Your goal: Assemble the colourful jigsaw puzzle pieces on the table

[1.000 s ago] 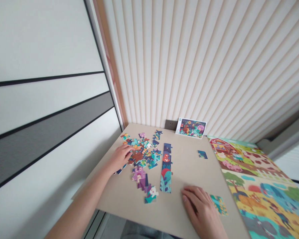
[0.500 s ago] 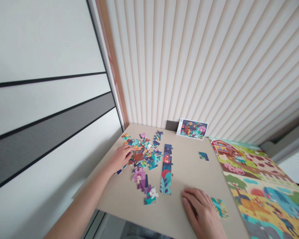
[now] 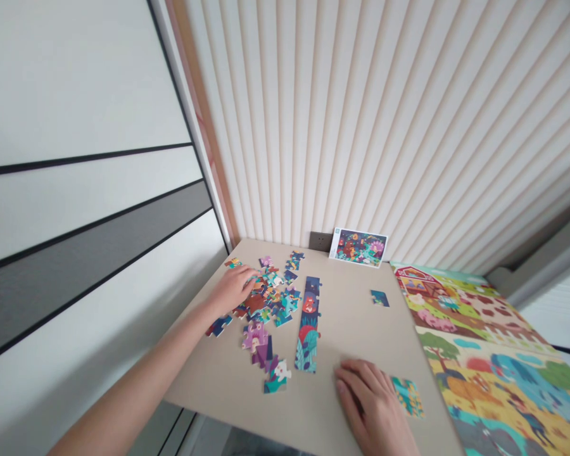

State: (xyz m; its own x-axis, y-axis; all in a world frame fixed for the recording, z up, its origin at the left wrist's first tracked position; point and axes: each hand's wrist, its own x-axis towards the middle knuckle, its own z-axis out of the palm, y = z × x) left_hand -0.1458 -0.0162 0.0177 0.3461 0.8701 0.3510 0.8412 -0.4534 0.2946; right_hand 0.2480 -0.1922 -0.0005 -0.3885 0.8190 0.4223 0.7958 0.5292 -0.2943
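My left hand (image 3: 232,291) lies on the near left side of a heap of loose jigsaw pieces (image 3: 272,297), its fingertips among them. I cannot tell whether it pinches a piece. A dark blue piece (image 3: 219,325) lies just below that hand, and a purple group (image 3: 255,335) and a white-and-teal group (image 3: 276,379) lie nearer me. My right hand (image 3: 371,398) rests flat on the beige board (image 3: 342,335), holding nothing, beside a small teal joined section (image 3: 407,396). A long joined strip of pieces (image 3: 308,324) stands between my hands.
A small blue puzzle section (image 3: 380,298) lies on the board. A picture card (image 3: 358,247) leans at the back by a wall socket (image 3: 320,240). A large farm-scene puzzle (image 3: 484,354) lies to the right. Ribbed wall panelling rises behind.
The view has turned slightly, shifting everything left. My left hand has slid a little farther up the heap, uncovering the dark blue piece. My right hand stays in place on the board.
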